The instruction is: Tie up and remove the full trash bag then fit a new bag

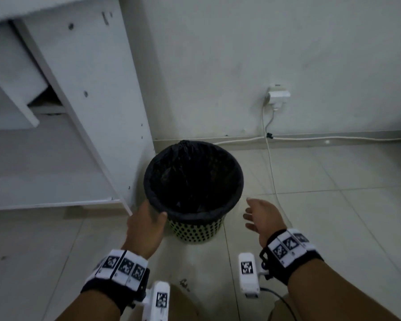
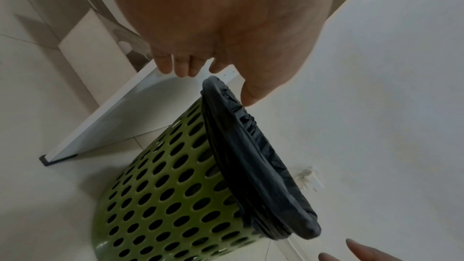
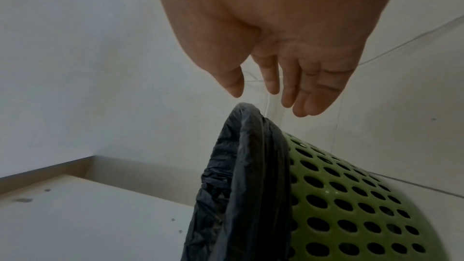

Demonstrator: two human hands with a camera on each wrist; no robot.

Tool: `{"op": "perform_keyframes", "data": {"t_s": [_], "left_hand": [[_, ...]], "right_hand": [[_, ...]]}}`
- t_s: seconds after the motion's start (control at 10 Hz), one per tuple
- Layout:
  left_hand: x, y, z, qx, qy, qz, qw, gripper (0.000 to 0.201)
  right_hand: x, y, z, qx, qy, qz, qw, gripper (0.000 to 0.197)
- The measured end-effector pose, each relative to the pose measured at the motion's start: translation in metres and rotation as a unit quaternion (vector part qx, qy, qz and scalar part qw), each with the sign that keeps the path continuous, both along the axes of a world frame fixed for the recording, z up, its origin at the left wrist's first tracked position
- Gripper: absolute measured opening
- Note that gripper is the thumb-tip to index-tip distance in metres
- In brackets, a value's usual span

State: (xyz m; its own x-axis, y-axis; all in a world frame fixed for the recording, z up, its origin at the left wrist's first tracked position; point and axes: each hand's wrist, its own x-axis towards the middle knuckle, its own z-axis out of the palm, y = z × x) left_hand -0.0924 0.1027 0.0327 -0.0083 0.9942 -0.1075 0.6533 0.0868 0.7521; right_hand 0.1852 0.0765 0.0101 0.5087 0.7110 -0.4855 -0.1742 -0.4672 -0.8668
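Observation:
A green perforated bin (image 1: 195, 230) stands on the tiled floor, lined with a black trash bag (image 1: 192, 181) folded over its rim. My left hand (image 1: 154, 210) is at the rim's front left, thumb lying on the bag's folded edge, fingers down the outside. In the left wrist view the left hand (image 2: 216, 86) has its thumb tip on the bag (image 2: 251, 156) above the bin (image 2: 163, 195), fingers loosely straight. My right hand (image 1: 250, 212) hovers to the right of the bin, fingers spread, holding nothing. The right wrist view shows the right hand (image 3: 266, 104) just above the bag (image 3: 246, 186) and bin (image 3: 351, 205).
A white cabinet side panel (image 1: 90, 89) stands close on the bin's left. The wall runs right behind the bin, with a socket and plug (image 1: 278, 93). A white cable (image 1: 271, 170) drops from it and runs over the floor right of the bin.

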Motion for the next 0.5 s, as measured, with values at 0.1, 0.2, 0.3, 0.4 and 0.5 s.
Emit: {"op": "perform_keyframes", "data": {"t_s": [0.1, 0.2, 0.3, 0.4, 0.5], "left_hand": [[0.004, -0.032, 0.005, -0.026, -0.006, -0.022, 0.999, 0.032], [0.003, -0.047, 0.005, -0.071, 0.007, -0.042, 0.997, 0.041], [0.003, -0.043, 0.013, -0.097, 0.009, -0.061, 0.993, 0.046], [0.005, -0.036, 0.044, -0.082, -0.001, -0.090, 0.993, 0.032], [0.003, -0.040, 0.068, -0.103, -0.011, -0.075, 0.992, 0.033]], "right_hand": [[0.002, -0.022, 0.013, 0.024, 0.020, 0.012, 0.999, 0.018], [0.003, -0.034, 0.030, 0.057, 0.006, 0.054, 0.997, 0.017], [0.008, -0.033, 0.059, 0.079, -0.028, 0.100, 0.991, 0.022], [0.013, -0.026, 0.099, 0.088, -0.108, 0.148, 0.979, 0.026], [0.013, -0.035, 0.127, 0.081, -0.190, 0.200, 0.958, 0.023]]}}
